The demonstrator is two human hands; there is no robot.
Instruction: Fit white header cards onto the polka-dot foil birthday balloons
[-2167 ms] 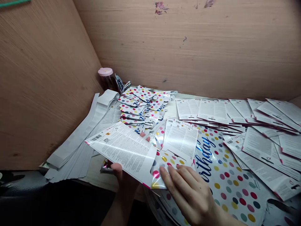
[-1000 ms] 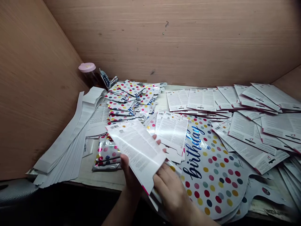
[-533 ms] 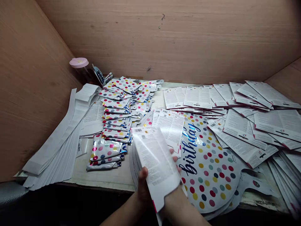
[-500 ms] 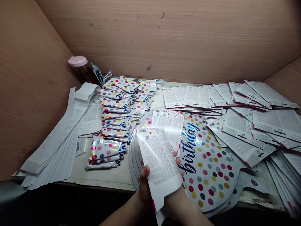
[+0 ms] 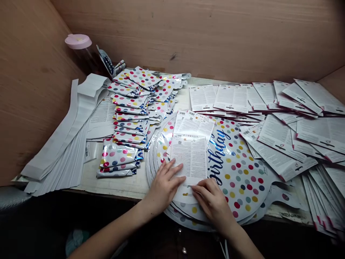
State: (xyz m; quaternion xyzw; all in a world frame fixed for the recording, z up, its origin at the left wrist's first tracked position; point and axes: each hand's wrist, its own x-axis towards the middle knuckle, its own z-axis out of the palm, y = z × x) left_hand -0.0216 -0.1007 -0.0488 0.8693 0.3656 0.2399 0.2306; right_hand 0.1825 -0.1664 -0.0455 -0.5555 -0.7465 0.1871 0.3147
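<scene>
A white printed card [image 5: 188, 158] lies on the stack of flat polka-dot foil balloons [image 5: 242, 172] with blue "birthday" lettering. Spread fingers of my left hand [image 5: 165, 183] rest on its lower left side. At the card's lower right, my right hand [image 5: 211, 198] is closed in a pinch by the slot; what its fingertips grip, if anything, is too small to make out. Other printed cards [image 5: 198, 124] lie just behind this one, partly overlapped by it.
Folded polka-dot packets [image 5: 129, 118] are stacked left of the balloons. Long white paper strips [image 5: 64, 144] fan out at the far left, below a pink-lidded cup [image 5: 78, 41]. Many printed cards [image 5: 280, 136] cover the right side. Wooden panels [image 5: 202, 39] surround the table.
The card has come down from my raised hands to lie flat on the balloons. My left hand has opened over it, and my right hand has moved from beneath to its lower edge. The view has shifted.
</scene>
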